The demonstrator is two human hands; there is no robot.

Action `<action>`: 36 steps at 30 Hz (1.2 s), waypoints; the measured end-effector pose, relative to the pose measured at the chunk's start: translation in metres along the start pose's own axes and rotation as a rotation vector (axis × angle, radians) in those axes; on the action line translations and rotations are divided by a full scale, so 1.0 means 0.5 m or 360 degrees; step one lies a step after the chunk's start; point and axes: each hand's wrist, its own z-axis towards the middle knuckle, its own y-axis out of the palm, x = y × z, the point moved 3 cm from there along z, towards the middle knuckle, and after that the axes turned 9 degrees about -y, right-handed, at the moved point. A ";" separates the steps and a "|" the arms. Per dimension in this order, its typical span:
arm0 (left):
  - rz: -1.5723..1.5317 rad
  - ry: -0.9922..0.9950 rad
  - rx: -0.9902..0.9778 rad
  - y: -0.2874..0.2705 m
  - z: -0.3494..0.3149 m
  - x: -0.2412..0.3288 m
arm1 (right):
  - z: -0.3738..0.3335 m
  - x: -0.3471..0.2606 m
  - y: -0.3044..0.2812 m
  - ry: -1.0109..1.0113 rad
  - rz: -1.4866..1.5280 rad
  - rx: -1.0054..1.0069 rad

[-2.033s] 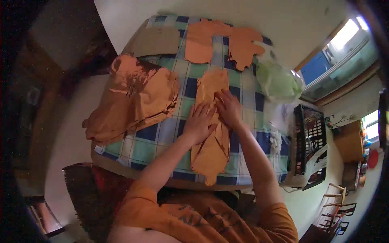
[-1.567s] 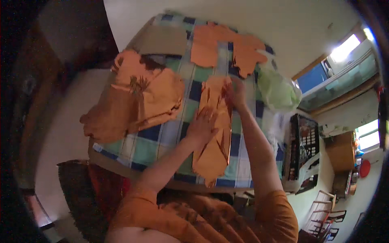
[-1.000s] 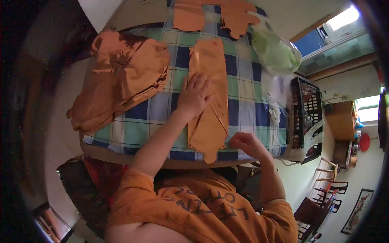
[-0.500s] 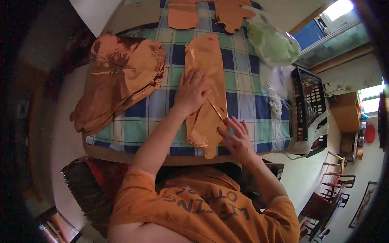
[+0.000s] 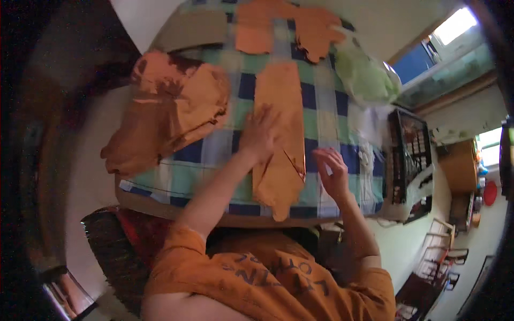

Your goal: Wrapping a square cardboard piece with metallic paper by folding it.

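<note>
A long strip of copper-coloured foil, which looks like a flat, folded foil balloon (image 5: 279,85), lies lengthwise before me on the checked cloth. Its near end narrows to a small tab. My left hand (image 5: 261,135) rests flat on the middle of it, fingers spread. Just right of the strip, my right hand (image 5: 333,168) is lifted clear of the foil, with fingers curled loosely and nothing visible in them. To the left is a thick stack of similar foil balloons (image 5: 182,107). More flat foil balloons (image 5: 256,35) lie at the far side.
The checked cloth (image 5: 209,155) covers the table. A clear bag with green contents (image 5: 369,77) sits at the far right. Beside the right edge stands a black plastic basket (image 5: 396,160) with a clear bag hanging on it. A brown board (image 5: 195,29) lies far left.
My right hand has let go of the foil's right edge and moved off to the right. The folded flap lies flatter. My left hand stays on the strip; the whole view has shifted slightly.
</note>
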 end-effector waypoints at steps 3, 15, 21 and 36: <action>-0.0383 0.0188 0.0242 -0.029 0.009 0.020 | 0.076 0.089 0.027 0.0284 0.0205 0.0345; 0.0419 -0.0248 0.0347 -0.266 0.308 -0.279 | 0.117 0.229 0.075 0.0657 0.0453 0.0655; 0.0478 -0.0211 0.0264 -0.216 0.378 -0.444 | 0.142 0.207 0.072 0.0543 0.0434 0.0587; 0.0182 -0.0220 0.0149 -0.260 0.435 -0.506 | 0.165 0.180 0.069 0.0562 0.0441 0.0545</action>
